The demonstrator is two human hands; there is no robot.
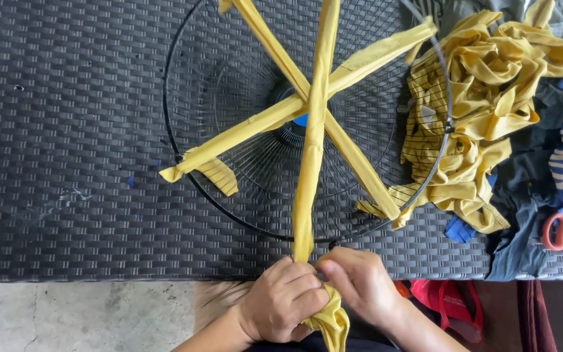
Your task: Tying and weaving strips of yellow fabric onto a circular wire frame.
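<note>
Dark woven table (66, 130), concrete floor (66, 316).

We note even, soft daylight, no glare, faint shadows under the fan guard (307, 124), sharp focus across the woven table (66, 130), slight softness at its corners.

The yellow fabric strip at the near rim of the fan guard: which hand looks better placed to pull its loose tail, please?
Probably the left hand: its fingers wrap the yellow strip where the tail hangs.
</note>
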